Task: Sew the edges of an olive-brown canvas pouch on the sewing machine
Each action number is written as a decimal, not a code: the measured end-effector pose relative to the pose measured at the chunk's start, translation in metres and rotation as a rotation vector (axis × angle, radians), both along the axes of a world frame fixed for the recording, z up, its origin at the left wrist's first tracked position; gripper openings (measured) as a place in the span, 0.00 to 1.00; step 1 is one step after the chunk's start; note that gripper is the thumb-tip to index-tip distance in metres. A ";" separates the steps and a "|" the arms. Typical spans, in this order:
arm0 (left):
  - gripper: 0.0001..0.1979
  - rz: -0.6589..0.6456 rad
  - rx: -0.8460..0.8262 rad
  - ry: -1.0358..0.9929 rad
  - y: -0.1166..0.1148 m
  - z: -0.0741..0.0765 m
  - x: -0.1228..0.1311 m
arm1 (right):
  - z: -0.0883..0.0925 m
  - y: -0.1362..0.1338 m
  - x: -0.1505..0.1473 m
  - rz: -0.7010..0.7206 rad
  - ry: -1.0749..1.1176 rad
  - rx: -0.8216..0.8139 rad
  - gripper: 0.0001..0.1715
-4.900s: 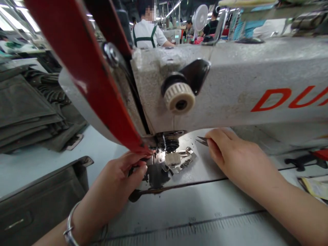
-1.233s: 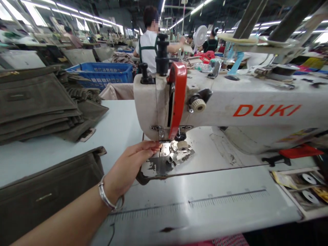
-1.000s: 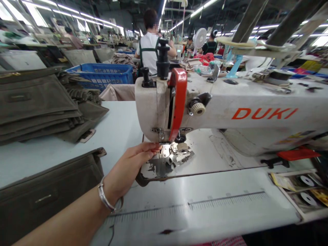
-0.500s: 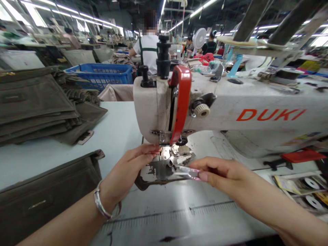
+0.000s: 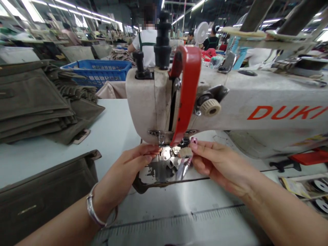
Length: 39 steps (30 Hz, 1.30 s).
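Note:
A white sewing machine [image 5: 142,106] with a red guard stands over the metal bed plate [image 5: 160,176]. My left hand [image 5: 134,162] is at the needle area, left of the presser foot, thumb and fingertips pinched together; what they hold, if anything, is too small to make out. In my right hand [image 5: 217,155] are small pink-and-silver thread snips [image 5: 183,169], their metal end pointing down over the plate. The fingers of that hand are beside the cream knurled knob [image 5: 185,152]. The needle itself is largely hidden.
Dark fabric bags lie stacked [image 5: 33,99] at the left, with another bag [image 5: 48,188] nearer. Behind them stands a blue crate [image 5: 110,71]. A printed ruler [image 5: 176,220] runs along the table front. Bobbins and a red-handled tool [image 5: 310,157] lie right. A co-worker [image 5: 147,41] sits ahead.
My right hand has moved up and closer to the machine head, and the snips have turned from pointing left to pointing down. My left hand stays pinched by the needle. The view has shifted slightly nearer.

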<state>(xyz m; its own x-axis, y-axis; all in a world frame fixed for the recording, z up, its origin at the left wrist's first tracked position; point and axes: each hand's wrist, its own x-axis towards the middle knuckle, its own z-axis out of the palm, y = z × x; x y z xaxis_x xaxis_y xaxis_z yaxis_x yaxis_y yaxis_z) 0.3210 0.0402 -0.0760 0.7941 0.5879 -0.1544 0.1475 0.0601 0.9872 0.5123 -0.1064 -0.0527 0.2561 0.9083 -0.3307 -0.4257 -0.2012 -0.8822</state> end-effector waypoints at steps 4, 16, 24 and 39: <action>0.11 0.020 0.022 0.000 0.001 -0.003 -0.001 | -0.001 0.013 0.000 0.145 -0.372 -0.100 0.19; 0.10 0.019 -0.017 -0.045 0.002 -0.005 -0.003 | -0.002 0.038 -0.005 0.201 -0.832 -0.123 0.17; 0.10 0.000 -0.014 -0.050 0.003 -0.004 -0.004 | 0.001 0.041 -0.007 0.210 -0.861 -0.167 0.14; 0.13 0.002 -0.050 -0.037 -0.001 0.001 -0.001 | -0.002 0.047 -0.012 0.185 -0.398 -0.180 0.12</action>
